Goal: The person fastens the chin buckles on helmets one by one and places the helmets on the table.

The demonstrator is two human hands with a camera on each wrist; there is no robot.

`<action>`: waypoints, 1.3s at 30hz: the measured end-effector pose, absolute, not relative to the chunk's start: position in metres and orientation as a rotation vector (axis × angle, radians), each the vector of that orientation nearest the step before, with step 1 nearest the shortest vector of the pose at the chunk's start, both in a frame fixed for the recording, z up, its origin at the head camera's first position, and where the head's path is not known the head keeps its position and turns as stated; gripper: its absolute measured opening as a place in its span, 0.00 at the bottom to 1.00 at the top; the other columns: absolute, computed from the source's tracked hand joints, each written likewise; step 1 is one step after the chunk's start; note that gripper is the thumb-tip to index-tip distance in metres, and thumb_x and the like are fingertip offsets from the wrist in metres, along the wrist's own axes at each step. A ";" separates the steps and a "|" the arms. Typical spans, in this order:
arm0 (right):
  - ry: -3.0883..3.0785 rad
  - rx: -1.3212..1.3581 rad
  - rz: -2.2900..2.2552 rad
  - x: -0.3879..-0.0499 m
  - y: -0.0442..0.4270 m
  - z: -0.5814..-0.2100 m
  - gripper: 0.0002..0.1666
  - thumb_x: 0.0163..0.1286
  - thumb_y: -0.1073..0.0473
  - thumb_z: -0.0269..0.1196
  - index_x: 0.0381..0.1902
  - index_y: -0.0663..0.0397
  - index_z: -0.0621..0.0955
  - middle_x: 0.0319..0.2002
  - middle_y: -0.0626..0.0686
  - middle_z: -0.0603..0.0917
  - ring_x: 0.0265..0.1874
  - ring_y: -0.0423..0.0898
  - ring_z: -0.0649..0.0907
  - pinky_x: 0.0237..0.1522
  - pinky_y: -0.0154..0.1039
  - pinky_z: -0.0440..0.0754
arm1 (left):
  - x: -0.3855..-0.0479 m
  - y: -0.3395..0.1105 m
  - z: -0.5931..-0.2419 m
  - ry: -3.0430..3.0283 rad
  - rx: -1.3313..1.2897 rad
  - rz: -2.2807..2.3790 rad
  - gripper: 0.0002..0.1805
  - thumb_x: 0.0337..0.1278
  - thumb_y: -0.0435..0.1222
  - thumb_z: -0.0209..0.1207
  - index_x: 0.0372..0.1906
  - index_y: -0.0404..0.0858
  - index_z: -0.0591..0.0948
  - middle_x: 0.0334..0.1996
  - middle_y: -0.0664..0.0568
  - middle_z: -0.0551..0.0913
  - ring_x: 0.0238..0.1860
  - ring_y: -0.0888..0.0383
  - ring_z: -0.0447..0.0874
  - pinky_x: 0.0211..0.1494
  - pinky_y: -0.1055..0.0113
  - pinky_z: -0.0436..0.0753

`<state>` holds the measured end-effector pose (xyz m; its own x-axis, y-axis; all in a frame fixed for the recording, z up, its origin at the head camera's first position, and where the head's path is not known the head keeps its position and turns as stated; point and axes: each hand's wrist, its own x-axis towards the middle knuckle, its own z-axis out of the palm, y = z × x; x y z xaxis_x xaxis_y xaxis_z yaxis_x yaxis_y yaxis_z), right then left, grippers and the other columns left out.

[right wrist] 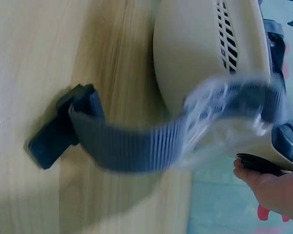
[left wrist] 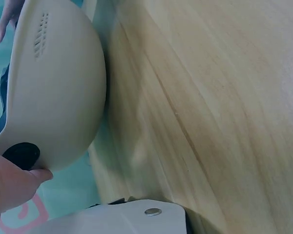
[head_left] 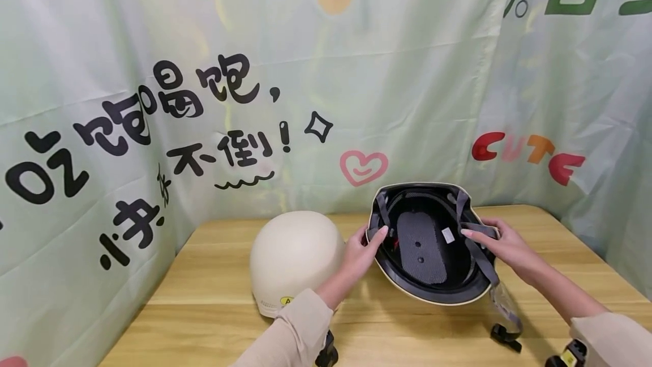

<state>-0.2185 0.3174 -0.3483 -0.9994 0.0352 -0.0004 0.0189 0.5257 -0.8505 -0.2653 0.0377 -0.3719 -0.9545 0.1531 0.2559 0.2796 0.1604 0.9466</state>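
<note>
Soft, even light brightens the fabric backdrop [head_left: 417, 89] and desk [head_left: 204, 282] in the head view. Both wrist views run dimmer and bluer, with soft shadows beside the held helmet [left wrist: 58, 87], pale glare at the left one's right edge, and a blurred strap [right wrist: 136, 148] across the right one's centre.

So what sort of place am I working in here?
Probably a small curtained-off indoor workspace, perhaps a makeshift booth. Printed cloth hangs around the back and sides of a wooden table, where one pale helmet rests beside the held helmet.
</note>
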 end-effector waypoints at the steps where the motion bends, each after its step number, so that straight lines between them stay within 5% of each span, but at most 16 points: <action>1: -2.722 -0.034 1.546 -0.219 0.317 -0.348 0.47 0.69 0.44 0.52 0.66 0.75 0.49 0.61 0.75 0.61 0.42 0.39 0.78 0.40 0.37 0.79 | -0.265 0.037 -0.373 -2.324 -0.418 -1.909 0.22 0.58 0.49 0.57 0.49 0.37 0.80 0.40 0.47 0.85 0.36 0.66 0.77 0.43 0.74 0.78; 4: -2.675 -0.005 1.637 -0.221 0.315 -0.349 0.44 0.69 0.50 0.53 0.66 0.76 0.48 0.55 0.74 0.67 0.31 0.29 0.78 0.34 0.35 0.82 | -0.264 0.037 -0.374 -2.320 -0.376 -1.918 0.22 0.57 0.49 0.57 0.48 0.36 0.80 0.39 0.47 0.85 0.36 0.66 0.77 0.43 0.73 0.78; 11: -2.651 0.036 1.562 -0.221 0.315 -0.351 0.34 0.66 0.65 0.52 0.62 0.79 0.52 0.42 0.68 0.75 0.26 0.32 0.77 0.27 0.36 0.82 | -0.263 0.034 -0.374 -2.350 -0.337 -1.814 0.23 0.56 0.47 0.58 0.48 0.32 0.80 0.36 0.46 0.85 0.32 0.67 0.77 0.40 0.73 0.79; 20: -2.678 0.023 1.481 -0.223 0.316 -0.348 0.37 0.64 0.61 0.58 0.62 0.78 0.57 0.39 0.63 0.79 0.24 0.32 0.79 0.26 0.35 0.83 | -0.263 0.026 -0.365 -2.455 -0.424 -1.673 0.19 0.56 0.45 0.58 0.41 0.32 0.80 0.30 0.47 0.83 0.27 0.64 0.74 0.34 0.72 0.76; 24: -2.691 0.010 1.471 -0.224 0.317 -0.346 0.37 0.64 0.60 0.59 0.62 0.78 0.58 0.38 0.61 0.79 0.24 0.32 0.79 0.27 0.35 0.83 | -0.264 0.028 -0.359 -2.416 -0.342 -1.713 0.25 0.56 0.44 0.58 0.50 0.26 0.76 0.44 0.38 0.82 0.41 0.51 0.81 0.46 0.62 0.81; 27: -2.718 0.009 1.417 -0.224 0.320 -0.343 0.37 0.63 0.61 0.58 0.61 0.80 0.58 0.38 0.65 0.79 0.24 0.32 0.78 0.26 0.34 0.82 | -0.265 0.029 -0.354 -2.394 -0.325 -1.678 0.31 0.56 0.44 0.58 0.58 0.26 0.71 0.55 0.34 0.76 0.54 0.41 0.76 0.56 0.53 0.77; 35: -2.797 0.088 1.109 -0.225 0.328 -0.325 0.32 0.61 0.62 0.60 0.56 0.80 0.65 0.38 0.72 0.78 0.23 0.33 0.76 0.23 0.35 0.80 | -0.266 0.031 -0.344 -2.293 -0.443 -1.574 0.26 0.54 0.41 0.61 0.55 0.30 0.75 0.52 0.37 0.79 0.54 0.43 0.77 0.56 0.54 0.77; 39: -2.800 0.162 0.903 -0.226 0.327 -0.315 0.31 0.56 0.62 0.63 0.53 0.79 0.70 0.38 0.72 0.79 0.27 0.44 0.77 0.26 0.37 0.77 | -0.265 0.033 -0.345 -2.283 -0.607 -1.443 0.24 0.51 0.40 0.63 0.51 0.29 0.78 0.49 0.39 0.81 0.53 0.46 0.78 0.56 0.58 0.78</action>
<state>-0.2256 0.3273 -0.3153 -0.9751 -0.0439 0.2174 -0.1626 0.8082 -0.5661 -0.2654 0.0332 -0.3451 -0.8381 0.1586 0.5220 0.5395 0.3826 0.7500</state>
